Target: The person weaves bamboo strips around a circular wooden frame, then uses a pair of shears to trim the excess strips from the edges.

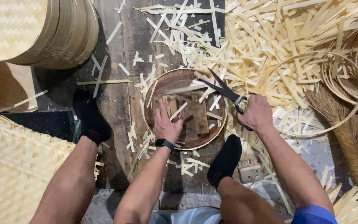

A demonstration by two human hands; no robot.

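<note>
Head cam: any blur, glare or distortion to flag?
Head view: mostly sharp; bamboo strips at top right bright, near washed out; dark shadow beside the stacked woven trays; edges bowed by the wide lens; scissors and both hands crisp.

Black scissors at centre, black socks at eight and six o'clock, black watch strap. Brown round form with dark wooden blocks. Pale yellow bamboo strips at one o'clock. Straw-coloured herringbone weave on mat at eight, lids at ten. Blue sleeve at five.
</note>
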